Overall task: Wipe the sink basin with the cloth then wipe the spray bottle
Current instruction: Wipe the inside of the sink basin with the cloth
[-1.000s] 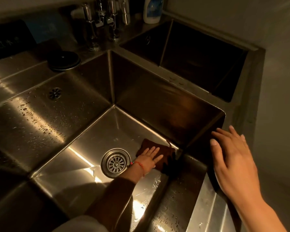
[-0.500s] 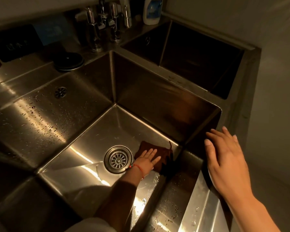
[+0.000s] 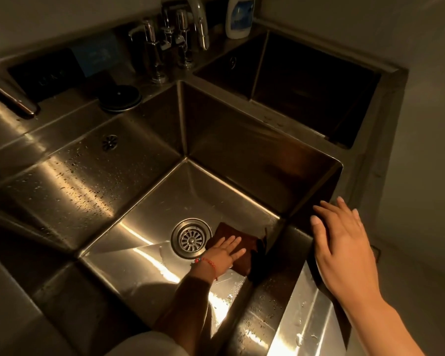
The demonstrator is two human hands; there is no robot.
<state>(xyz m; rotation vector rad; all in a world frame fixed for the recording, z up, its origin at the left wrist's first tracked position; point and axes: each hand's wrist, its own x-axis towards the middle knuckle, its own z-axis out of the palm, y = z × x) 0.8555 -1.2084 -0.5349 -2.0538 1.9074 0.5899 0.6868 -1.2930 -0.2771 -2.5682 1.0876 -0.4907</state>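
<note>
Flat, left hand (image 3: 225, 253) fingers spread, pressing cloth (image 3: 239, 249) beside drain (image 3: 191, 238); right hand (image 3: 341, 242) fingers spread

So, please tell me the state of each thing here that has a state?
cloth: flat on the basin floor, beside the drain
left hand: open, pressing the cloth
right hand: open, at the sink rim
sink basin: wet, droplets on its walls
drain: strainer in place
bottle: upright behind the sink

Deep square stainless-steel sink basin (image 3: 149, 219) w/ round metal drain strainer (image 3: 191, 238) in its floor; dark brown cloth (image 3: 242, 263) lies flat just right of strainer. Steel ledge behind holds chrome taps (image 3: 170, 44), round black disc (image 3: 120, 97), white plastic bottle w/ blue label (image 3: 238, 20).
</note>
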